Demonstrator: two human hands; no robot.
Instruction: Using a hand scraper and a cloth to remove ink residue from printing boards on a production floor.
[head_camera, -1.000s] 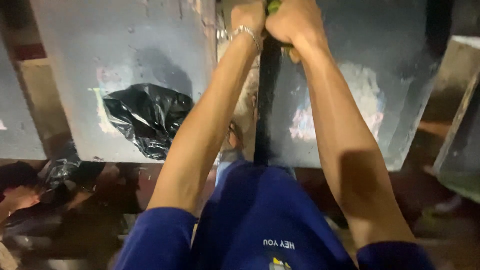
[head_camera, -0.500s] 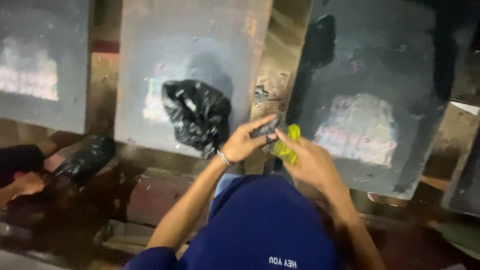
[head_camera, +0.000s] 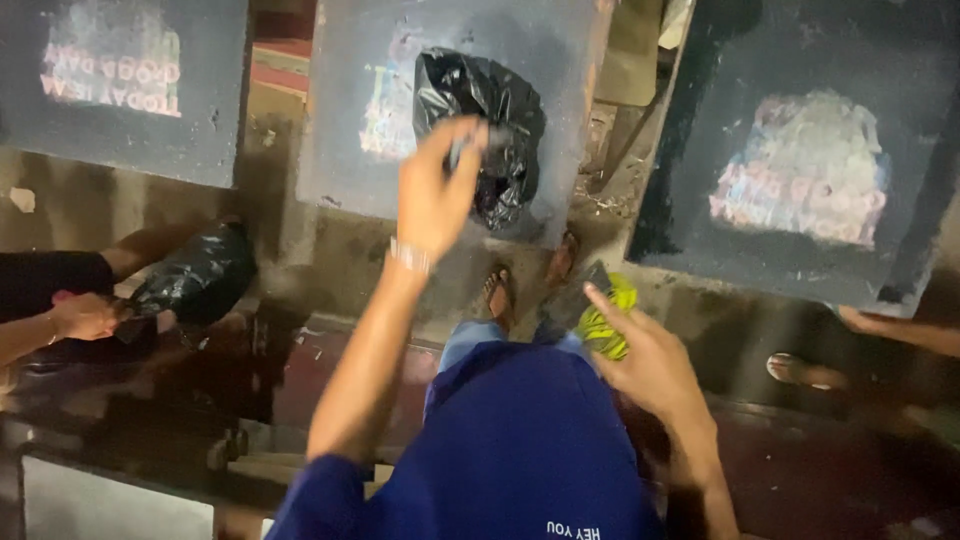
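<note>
Three dark grey slabs lie on the ground ahead of the person, each with a pale, faded patch of colour on its face. The middle slab (head_camera: 350, 110) serves here as the landmark. The left slab (head_camera: 110, 90) lies well apart from it across a strip of bare ground, and the right slab (head_camera: 800, 160) sits beyond a gap littered with debris.

On the middle slab, toward its right half, rests a crumpled black plastic bag (head_camera: 500, 130). The left hand (head_camera: 435, 195), raised over the slab's lower right part, has its grip pinched together on a small dark thing at the bag's near edge; what that thing is cannot be made out through the blur. A thin bracelet (head_camera: 410, 257) circles that wrist.

Below and to the right of the middle slab, the right hand (head_camera: 650, 365) has its grip clamped on a yellow-green bundle (head_camera: 605, 320), with one finger stretched out along it.

Just below the slab's near edge a sandalled foot (head_camera: 498, 295) stands on the ground.

Far to the lower left of the slab, another person's hand (head_camera: 80, 318) touches a second black bag (head_camera: 195, 280).
</note>
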